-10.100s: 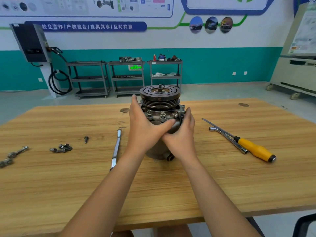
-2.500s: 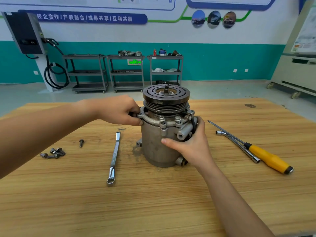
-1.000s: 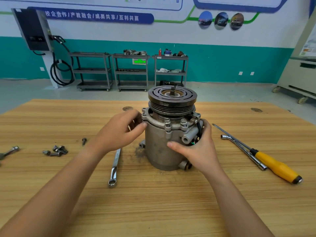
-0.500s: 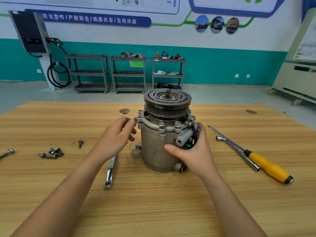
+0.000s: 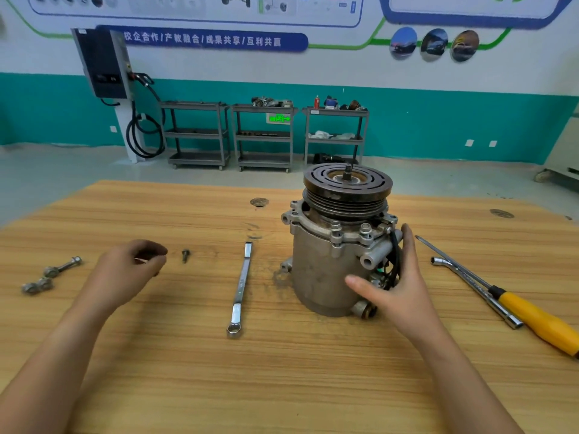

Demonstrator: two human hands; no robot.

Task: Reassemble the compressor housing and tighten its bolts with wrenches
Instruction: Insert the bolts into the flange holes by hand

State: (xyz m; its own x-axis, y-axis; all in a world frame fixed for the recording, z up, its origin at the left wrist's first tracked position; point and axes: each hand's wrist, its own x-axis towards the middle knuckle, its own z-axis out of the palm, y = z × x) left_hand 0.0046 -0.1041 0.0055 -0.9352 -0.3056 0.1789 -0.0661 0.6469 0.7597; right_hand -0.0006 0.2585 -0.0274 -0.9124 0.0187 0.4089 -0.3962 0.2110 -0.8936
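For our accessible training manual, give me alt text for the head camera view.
A person's right hand steadies an upright compressor on a wooden table; the left hand, fingers curled, is near a loose bolt, a wrench lying between the hands.

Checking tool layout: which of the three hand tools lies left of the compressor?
The ring spanner; the L-shaped socket wrench and yellow-handled screwdriver both lie right of the compressor.
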